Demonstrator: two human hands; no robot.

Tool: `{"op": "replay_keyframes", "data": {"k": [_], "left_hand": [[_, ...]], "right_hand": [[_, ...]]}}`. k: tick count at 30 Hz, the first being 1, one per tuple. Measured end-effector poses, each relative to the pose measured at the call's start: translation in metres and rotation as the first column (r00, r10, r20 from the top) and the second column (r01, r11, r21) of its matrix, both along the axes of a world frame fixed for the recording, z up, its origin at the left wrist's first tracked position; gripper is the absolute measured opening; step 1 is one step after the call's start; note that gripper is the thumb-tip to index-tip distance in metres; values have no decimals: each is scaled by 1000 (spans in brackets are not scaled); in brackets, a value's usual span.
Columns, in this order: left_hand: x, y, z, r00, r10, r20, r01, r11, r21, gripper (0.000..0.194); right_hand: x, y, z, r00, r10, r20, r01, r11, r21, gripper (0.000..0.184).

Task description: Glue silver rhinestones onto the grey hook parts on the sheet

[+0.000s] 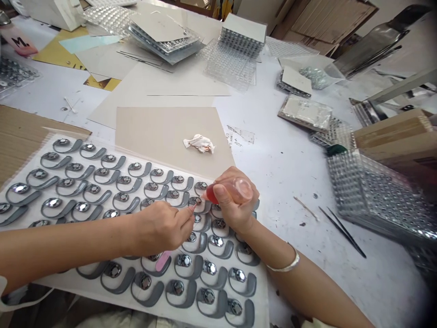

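My right hand (235, 205) is wrapped round a small squeeze bottle (237, 187) of reddish liquid, tipped so its nozzle end points left and down. My left hand (167, 225) pinches a slim pink tool (163, 261); its flat end sticks out below the palm. The tool's tip and the bottle's nozzle meet close to one metal piece (195, 200) with a round faceted top. Beneath both hands lies a white sheet (261, 291) bearing rows of such pieces, each beside a curved grey strip. My left forearm covers part of the rows.
A crumpled white tissue (200, 143) with reddish stains rests on grey card (160, 127). Black tweezers (343, 232) and a cotton swab (306, 208) lie to the right. Stacked clear trays (385, 196) stand at the far right, with more trays (239, 41) at the back.
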State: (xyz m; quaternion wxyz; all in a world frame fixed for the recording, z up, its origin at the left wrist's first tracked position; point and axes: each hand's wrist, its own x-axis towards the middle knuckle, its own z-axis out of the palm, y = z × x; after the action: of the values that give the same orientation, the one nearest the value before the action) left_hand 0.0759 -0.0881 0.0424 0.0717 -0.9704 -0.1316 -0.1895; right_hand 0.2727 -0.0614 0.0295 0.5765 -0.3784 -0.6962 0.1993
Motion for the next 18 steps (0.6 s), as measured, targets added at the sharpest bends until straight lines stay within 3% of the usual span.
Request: {"op": "replay_keyframes", "data": {"k": [18], "left_hand": [[-2,3,-1,1000,14,-19,-15,999,-51,20]], "right_hand": [[2,-5,8,999,0,39,-2,999,47,15]]}}
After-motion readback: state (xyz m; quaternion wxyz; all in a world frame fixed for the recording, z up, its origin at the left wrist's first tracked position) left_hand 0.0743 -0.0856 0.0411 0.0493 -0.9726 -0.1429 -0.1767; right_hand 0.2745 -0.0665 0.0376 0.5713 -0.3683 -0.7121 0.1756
